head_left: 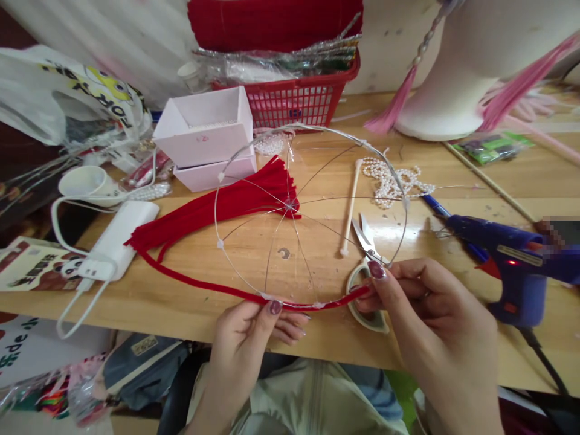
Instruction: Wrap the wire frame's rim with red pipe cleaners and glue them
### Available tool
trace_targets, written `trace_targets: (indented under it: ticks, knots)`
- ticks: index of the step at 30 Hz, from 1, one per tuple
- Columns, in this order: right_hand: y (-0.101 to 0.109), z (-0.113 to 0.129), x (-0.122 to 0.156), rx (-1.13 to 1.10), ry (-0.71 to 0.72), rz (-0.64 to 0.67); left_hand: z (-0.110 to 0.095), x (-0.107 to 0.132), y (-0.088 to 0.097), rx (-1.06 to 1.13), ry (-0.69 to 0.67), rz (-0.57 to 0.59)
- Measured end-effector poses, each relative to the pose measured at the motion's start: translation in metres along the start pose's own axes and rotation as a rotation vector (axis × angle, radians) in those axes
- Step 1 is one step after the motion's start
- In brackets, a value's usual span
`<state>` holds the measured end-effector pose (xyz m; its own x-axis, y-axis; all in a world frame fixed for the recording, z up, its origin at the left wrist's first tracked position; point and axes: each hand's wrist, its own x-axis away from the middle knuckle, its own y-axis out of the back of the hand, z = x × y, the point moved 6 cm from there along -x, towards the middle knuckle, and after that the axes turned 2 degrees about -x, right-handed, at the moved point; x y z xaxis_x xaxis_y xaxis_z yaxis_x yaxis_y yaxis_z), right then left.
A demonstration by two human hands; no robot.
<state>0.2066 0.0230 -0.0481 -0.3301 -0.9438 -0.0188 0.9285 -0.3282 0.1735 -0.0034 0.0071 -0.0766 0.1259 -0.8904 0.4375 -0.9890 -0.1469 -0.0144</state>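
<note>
A round wire frame point(217, 208) with thin spokes meeting at its centre is held up over the table. Along its near edge lies a fuzzy red pipe cleaner point(194, 281), whose left end trails to a bundle of red pipe cleaners point(203, 208). My left hand point(254, 338) pinches pipe cleaner and wire together at the near rim, thumb on top. Further right, my right hand point(430, 326) is closed on the rim by the pipe cleaner's right end; its fingertips partly hide the wire. Scissors point(368, 241) lie beneath, partly covered by my right hand.
A blue glue gun point(512, 254) with a lit red light lies at the right. White bead strings point(394, 181) and a white stick point(351, 208) are behind the scissors. White boxes point(203, 130), a red basket point(299, 103), a power strip point(122, 238) and a paper cup point(88, 184) stand around.
</note>
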Motion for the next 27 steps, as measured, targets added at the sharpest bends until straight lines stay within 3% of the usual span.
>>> trace_targets:
  ticks: [14,27]
  knots:
    - [-0.0016,0.0021,0.0049,0.051,0.026,0.022,-0.0016,-0.0033,0.0030,0.131,0.018,0.011]
    - [-0.0017,-0.0044,-0.0014,-0.151,-0.049,0.053,0.0029,-0.0010,-0.0013,0.043,-0.002,0.011]
